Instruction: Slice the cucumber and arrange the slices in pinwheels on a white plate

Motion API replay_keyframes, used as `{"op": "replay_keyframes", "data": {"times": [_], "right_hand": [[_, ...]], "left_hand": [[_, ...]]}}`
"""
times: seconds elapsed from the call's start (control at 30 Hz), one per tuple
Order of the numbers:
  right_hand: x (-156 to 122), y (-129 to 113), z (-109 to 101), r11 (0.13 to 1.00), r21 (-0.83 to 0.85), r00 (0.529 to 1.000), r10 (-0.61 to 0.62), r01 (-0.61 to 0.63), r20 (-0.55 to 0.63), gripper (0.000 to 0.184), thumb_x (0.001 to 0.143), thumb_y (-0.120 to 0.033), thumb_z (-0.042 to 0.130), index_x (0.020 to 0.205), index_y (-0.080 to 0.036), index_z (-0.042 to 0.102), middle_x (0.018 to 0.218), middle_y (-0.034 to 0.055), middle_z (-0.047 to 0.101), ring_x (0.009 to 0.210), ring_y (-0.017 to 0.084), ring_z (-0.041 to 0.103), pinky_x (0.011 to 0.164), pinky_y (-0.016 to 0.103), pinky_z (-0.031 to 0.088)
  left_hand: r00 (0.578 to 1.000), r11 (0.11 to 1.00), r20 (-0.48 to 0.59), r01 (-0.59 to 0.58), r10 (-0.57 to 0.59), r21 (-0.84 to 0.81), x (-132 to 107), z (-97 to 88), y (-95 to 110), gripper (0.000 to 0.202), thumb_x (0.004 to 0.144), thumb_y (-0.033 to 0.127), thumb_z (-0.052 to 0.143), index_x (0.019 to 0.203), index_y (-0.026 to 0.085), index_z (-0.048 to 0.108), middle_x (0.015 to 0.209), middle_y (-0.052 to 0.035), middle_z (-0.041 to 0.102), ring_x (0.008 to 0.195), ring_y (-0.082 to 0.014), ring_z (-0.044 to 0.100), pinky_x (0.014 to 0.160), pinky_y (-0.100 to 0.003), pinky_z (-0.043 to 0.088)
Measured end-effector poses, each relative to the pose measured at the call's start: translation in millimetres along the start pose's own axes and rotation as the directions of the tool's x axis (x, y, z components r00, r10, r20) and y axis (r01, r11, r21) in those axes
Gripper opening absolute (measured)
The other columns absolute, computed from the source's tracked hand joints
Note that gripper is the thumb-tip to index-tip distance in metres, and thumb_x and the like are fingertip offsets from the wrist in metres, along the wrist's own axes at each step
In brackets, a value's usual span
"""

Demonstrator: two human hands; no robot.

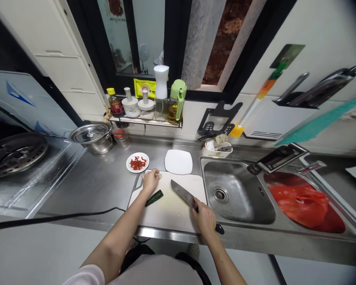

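Note:
My right hand (205, 217) is wrapped round the black handle of a kitchen knife (182, 192). Its blade points up and left, above the white cutting board (178, 219). At the board's upper left, my left hand (150, 181) is closed, with a small pale cucumber slice (160, 176) at its fingertips. Beside the left wrist lies a dark green piece of cucumber (154, 197), partly hidden by the forearm. Just beyond the left hand stands a small white plate (128, 165) of red bits (138, 162). A white square plate (178, 161) touches or nearly touches the board's far edge.
Right of the board is a steel sink (237, 198), its second basin holding a red plastic bag (302, 202). A lidded steel pot (99, 142) stands at the back left. Seasoning jars and an oil bottle (173, 109) fill a wall rack. A black cord (77, 215) crosses the counter.

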State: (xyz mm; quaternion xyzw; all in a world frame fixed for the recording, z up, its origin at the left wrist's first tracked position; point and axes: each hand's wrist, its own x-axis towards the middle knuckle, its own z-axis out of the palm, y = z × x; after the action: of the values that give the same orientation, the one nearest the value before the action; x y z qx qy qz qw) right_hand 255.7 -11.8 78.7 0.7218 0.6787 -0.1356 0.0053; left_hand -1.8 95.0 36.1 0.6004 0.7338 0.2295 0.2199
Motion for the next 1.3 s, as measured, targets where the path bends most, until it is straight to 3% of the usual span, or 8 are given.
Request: {"op": "replay_keyframes", "data": {"times": [0.33,0.63,0.9,1.13,1.3], "right_hand": [[4.0,-6.1,0.2,0.999,0.026,1.000,-0.020,0.020,0.005,0.037,0.087,-0.030,0.048,0.122,-0.024,0.059,0.102,0.0063,0.070,0.093,0.020,0.063,0.079,0.027,0.040],[3.8,-6.9,-0.1,0.999,0.036,1.000,-0.008,0.007,0.023,0.036,0.086,-0.030,0.049,0.121,-0.026,0.059,0.103,0.0053,0.069,0.092,0.018,0.063,0.079,0.026,0.039],[2.9,-10.6,-0.1,0.999,0.038,1.000,0.001,-0.002,0.025,0.035,0.089,-0.033,0.046,0.120,-0.025,0.060,0.101,0.0054,0.069,0.091,0.019,0.063,0.078,0.026,0.039],[-0.7,-8.0,-1.0,0.999,0.043,1.000,-0.007,0.006,0.014,0.035,0.089,-0.033,0.045,0.121,-0.026,0.059,0.102,0.0052,0.069,0.091,0.018,0.063,0.078,0.025,0.039],[-1.3,-5.5,-4.4,0.998,0.060,1.000,0.008,-0.009,0.022,0.038,0.089,-0.033,0.045,0.124,-0.026,0.058,0.107,0.0057,0.068,0.093,0.018,0.063,0.078,0.025,0.040]], "left_hand": [[0.999,0.996,0.003,-0.034,0.034,0.080,9.4,10.0,-4.3,0.021,0.084,0.020,0.052,0.103,0.025,0.060,0.090,-0.0036,0.066,0.097,-0.0218,0.054,0.089,-0.036,0.030],[0.998,0.983,-0.049,0.048,-0.039,0.180,6.1,7.6,-4.9,0.018,0.084,0.034,0.055,0.094,0.024,0.066,0.102,-0.0079,0.059,0.104,-0.0267,0.047,0.090,-0.041,0.029],[0.999,0.977,-0.024,-0.020,0.026,0.214,2.7,4.3,-0.1,0.018,0.087,0.031,0.051,0.089,0.024,0.068,0.103,-0.0077,0.057,0.103,-0.0253,0.046,0.089,-0.039,0.029],[0.999,0.991,-0.049,0.016,-0.010,0.131,-0.9,0.2,3.5,0.017,0.084,0.029,0.054,0.090,0.024,0.069,0.103,-0.0087,0.059,0.104,-0.0274,0.047,0.091,-0.043,0.031],[0.992,1.000,-0.122,0.018,-0.018,0.005,-30.6,-8.7,-0.5,0.020,0.084,0.030,0.054,0.097,0.026,0.068,0.102,-0.0071,0.061,0.101,-0.0256,0.052,0.089,-0.041,0.036]]}}
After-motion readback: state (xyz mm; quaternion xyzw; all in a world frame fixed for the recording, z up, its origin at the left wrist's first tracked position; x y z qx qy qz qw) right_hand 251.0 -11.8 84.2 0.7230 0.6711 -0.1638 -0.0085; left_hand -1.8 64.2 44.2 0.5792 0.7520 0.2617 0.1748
